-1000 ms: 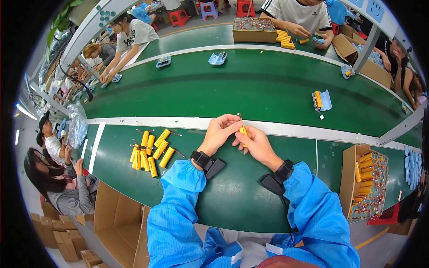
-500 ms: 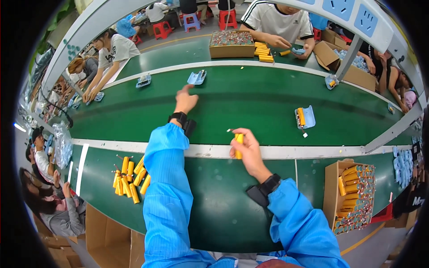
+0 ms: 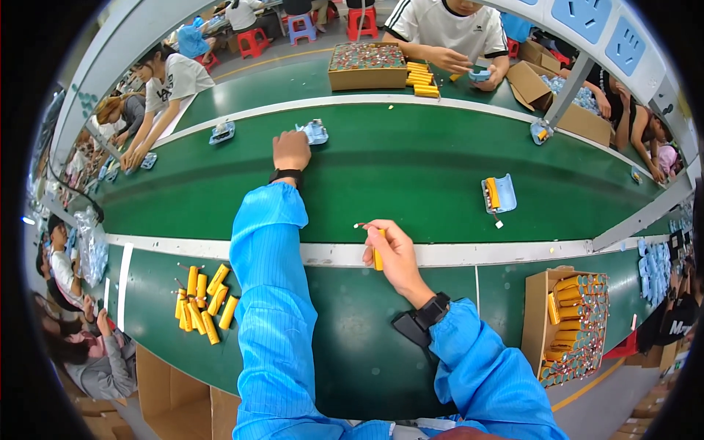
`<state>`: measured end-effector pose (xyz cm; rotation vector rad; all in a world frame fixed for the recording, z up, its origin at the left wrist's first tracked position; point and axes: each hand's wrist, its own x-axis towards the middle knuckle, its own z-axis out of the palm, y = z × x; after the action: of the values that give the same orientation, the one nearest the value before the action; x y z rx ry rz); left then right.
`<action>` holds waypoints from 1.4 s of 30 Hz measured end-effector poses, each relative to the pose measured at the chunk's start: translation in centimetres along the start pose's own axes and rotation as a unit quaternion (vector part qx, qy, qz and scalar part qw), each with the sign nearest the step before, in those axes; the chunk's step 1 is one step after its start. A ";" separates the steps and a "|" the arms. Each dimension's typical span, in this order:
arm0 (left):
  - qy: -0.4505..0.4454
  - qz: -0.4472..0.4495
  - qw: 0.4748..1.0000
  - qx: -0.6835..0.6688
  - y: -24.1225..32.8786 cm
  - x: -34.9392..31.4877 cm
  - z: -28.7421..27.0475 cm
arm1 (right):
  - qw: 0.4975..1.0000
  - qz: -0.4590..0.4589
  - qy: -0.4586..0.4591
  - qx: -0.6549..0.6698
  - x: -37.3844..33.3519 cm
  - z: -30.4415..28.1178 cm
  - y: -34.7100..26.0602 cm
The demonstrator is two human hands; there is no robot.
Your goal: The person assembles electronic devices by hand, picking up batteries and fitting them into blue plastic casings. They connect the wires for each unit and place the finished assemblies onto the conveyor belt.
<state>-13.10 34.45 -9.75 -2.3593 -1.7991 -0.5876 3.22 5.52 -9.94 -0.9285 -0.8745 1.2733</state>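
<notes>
My left hand (image 3: 291,152) reaches across the green belt, its fingers curled onto the left edge of a light-blue plastic casing (image 3: 314,132) with small parts inside. The fingertips are partly hidden. In my right hand (image 3: 394,258) is a yellow cylindrical battery (image 3: 378,254), held between thumb and fingers near the belt's front rail. Its thin wire with a white connector (image 3: 358,226) sticks out to the left. Another blue casing (image 3: 499,195), holding a yellow battery, lies on the belt to the right.
A pile of yellow batteries (image 3: 199,302) lies left of my left forearm. At the right stands a cardboard box (image 3: 537,312) of batteries. A metal rail (image 3: 455,254) edges the belt. More casings (image 3: 222,132) sit further off. Across the belt, a person (image 3: 447,33) handles a blue casing.
My left hand has come to the far blue casing and closed on its edge. My right hand, still with the battery, has shifted slightly left and down. The view has shifted a little.
</notes>
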 end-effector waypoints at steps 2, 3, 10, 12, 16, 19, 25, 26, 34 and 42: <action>0.068 0.060 0.995 0.044 0.1 -1.7 -0.7 | 1.000 -0.004 0.003 -0.017 0.1 -0.1 0.8; 0.068 0.059 0.995 0.048 0.3 -2.5 -1.7 | 1.000 -0.003 0.000 -0.014 0.0 -0.2 0.8; 0.038 0.156 0.987 -0.029 2.8 -12.1 -10.1 | 1.000 0.005 -0.012 0.010 0.2 -1.2 1.1; 0.034 0.161 0.986 -0.033 4.3 -16.0 -11.9 | 1.000 0.014 -0.002 0.021 0.2 -0.9 0.6; -0.016 0.184 0.980 -0.071 7.3 -23.5 -15.0 | 0.999 0.037 0.009 0.033 0.2 -0.3 -1.0; -0.035 0.196 0.972 -0.121 9.0 -26.5 -14.8 | 0.999 0.041 0.000 0.022 0.1 -0.3 -1.8; -0.092 0.170 0.927 -0.321 8.9 -25.5 -13.9 | 0.999 0.021 -0.032 -0.004 -0.3 -0.4 -2.6; -0.034 0.175 0.930 -0.322 8.3 -25.1 -13.8 | 0.999 0.027 -0.033 -0.005 -0.5 -0.2 -2.6; -0.110 0.170 0.944 -0.259 6.2 -25.2 -10.8 | 0.996 0.066 -0.053 -0.002 -0.3 -0.6 -2.8; -0.058 0.131 0.942 -0.303 7.0 -24.9 -11.7 | 0.993 0.087 -0.057 -0.047 -0.6 0.0 -3.5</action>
<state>-14.63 6.18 -7.34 -3.0151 -1.4434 -1.1125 4.48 4.73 -6.69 -1.0317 -0.9662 1.4570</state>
